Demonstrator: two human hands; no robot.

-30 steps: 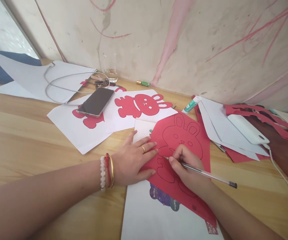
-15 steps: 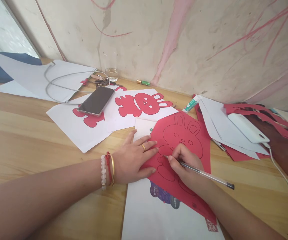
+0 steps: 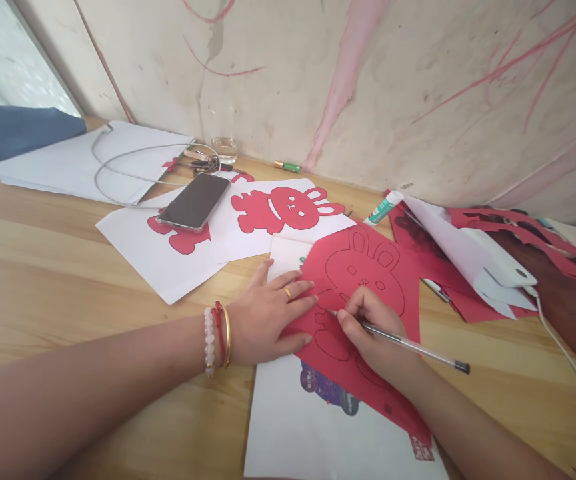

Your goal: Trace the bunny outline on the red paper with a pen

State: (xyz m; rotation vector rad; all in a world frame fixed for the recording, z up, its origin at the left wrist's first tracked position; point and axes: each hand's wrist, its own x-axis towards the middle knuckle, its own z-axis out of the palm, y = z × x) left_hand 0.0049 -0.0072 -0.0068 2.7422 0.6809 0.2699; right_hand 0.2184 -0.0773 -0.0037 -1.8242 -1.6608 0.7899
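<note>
My right hand [image 3: 375,330] grips a clear-barrelled pen [image 3: 418,347] with a black end cap, its tip resting on a sheet of red paper [image 3: 313,260]. Dark outlines on this paper form a rabbit with long ears, a face and part of a body; my right hand covers some of the lines. My left hand [image 3: 275,317] lies flat on the left edge of the red paper, fingers spread. Beneath the red paper is a white printed pad or booklet [image 3: 288,427]. Two white sheets [image 3: 163,277] with red rabbit shapes [image 3: 293,208] lie beyond my left hand.
A phone [image 3: 195,200] rests on one rabbit sheet. Behind it stand a glass [image 3: 224,148] and a white cable on papers [image 3: 68,160]. A glue stick [image 3: 384,207], red scraps [image 3: 518,230], curled white paper [image 3: 448,233] and a white power bank [image 3: 508,260] lie right.
The white paper at the right has lifted and curled, baring red paper beneath. The raised white sheet at the far left has settled flatter. Both hands and the pen have hardly moved.
</note>
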